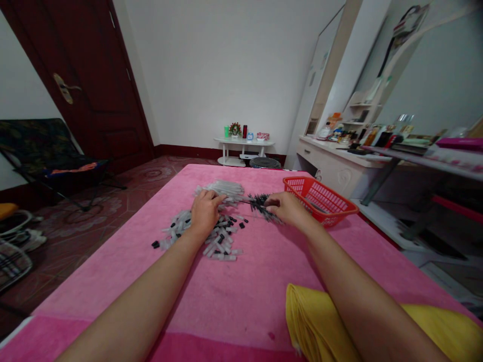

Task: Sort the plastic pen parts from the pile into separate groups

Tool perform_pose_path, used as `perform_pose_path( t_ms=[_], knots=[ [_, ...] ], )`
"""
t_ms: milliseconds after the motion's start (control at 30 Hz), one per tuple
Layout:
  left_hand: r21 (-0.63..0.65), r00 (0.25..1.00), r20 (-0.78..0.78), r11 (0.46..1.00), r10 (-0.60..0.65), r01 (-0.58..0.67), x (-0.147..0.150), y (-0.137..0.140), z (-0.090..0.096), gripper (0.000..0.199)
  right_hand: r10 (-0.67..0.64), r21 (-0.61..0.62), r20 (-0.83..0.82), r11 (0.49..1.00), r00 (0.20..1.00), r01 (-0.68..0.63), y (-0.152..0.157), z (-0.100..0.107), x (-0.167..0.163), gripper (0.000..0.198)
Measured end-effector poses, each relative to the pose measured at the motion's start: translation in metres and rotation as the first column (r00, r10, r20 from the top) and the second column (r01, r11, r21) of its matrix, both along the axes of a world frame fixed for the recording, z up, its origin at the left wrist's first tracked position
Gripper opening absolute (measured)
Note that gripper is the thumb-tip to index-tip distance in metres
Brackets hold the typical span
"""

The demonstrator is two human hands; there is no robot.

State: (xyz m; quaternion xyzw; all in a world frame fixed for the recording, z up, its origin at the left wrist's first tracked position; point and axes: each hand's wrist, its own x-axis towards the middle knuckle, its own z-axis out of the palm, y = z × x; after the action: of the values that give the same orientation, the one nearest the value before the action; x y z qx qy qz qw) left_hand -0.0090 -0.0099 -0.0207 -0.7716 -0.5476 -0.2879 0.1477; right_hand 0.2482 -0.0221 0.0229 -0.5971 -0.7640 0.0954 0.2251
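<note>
My left hand (pixel 205 213) is bent over a heap of short clear and black caps (pixel 222 241), its thumb and forefinger closed near a bundle of long clear tubes (pixel 228 187). What its fingertips hold is too small to make out. To the right, my right hand (pixel 289 207) has its fingers drawn together at a pile of thin dark-tipped sticks (pixel 260 202) that look like pen refills. Its fingertips are partly hidden, and what they pinch does not show clearly. A few loose black caps (pixel 242 225) lie between the two hands.
A red plastic basket (pixel 332 203) stands just beyond my right hand. A folded yellow cloth (pixel 313 317) lies under my right forearm on the pink table cover (pixel 241 296). A dressing table (pixel 332 151) stands at the right, a folding chair (pixel 53 156) at the left.
</note>
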Motion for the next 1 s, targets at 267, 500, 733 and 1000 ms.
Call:
perform_pose_path(
  t_ms=[267, 500, 733, 1000],
  knots=[
    [0.003, 0.996, -0.047, 0.997, -0.072, 0.073, 0.005, -0.003, 0.0, 0.044, -0.016, -0.026, 0.092, 0.999, 0.996, 0.019, -0.004, 0.006, -0.002, 0.02],
    [-0.041, 0.997, -0.055, 0.998, -0.051, 0.049, 0.004, -0.001, -0.002, 0.045, -0.042, -0.03, 0.131, 0.998, 0.991, 0.046, -0.005, 0.011, 0.003, 0.019],
    [-0.018, 0.997, -0.059, 0.998, -0.055, 0.054, 0.002, 0.0, -0.004, 0.044, -0.037, -0.013, 0.146, 0.999, 0.989, 0.039, -0.005, 0.01, 0.005, 0.018],
    [-0.049, 0.983, -0.102, 0.987, -0.156, 0.151, 0.008, -0.001, -0.004, 0.049, -0.034, -0.004, 0.162, 0.999, 0.986, 0.035, -0.006, 0.007, -0.004, 0.02]
  ],
)
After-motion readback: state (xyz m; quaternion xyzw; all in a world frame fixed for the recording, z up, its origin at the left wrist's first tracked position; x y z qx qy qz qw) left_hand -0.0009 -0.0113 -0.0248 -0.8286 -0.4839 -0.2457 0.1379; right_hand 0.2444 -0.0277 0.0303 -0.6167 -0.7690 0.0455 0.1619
